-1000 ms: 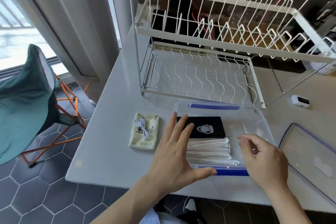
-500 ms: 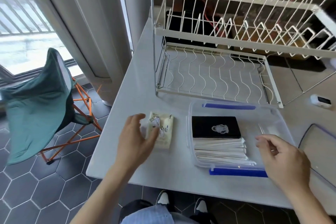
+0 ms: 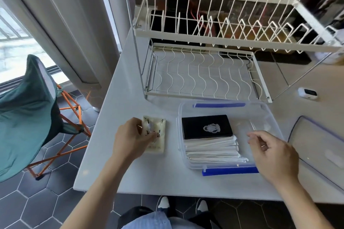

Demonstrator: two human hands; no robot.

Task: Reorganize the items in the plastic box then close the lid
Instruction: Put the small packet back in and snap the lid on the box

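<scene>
The left hand (image 3: 131,138) pinches the cream packet (image 3: 155,135) on the bench (image 3: 130,83), left of the box (image 3: 264,111); next it belongs inside. The right hand (image 3: 273,156) hovers loosely curled, holding nothing

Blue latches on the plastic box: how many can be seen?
2. One blue latch lies on the far rim of the plastic box; the other on the near rim. The side rims show none.
</scene>
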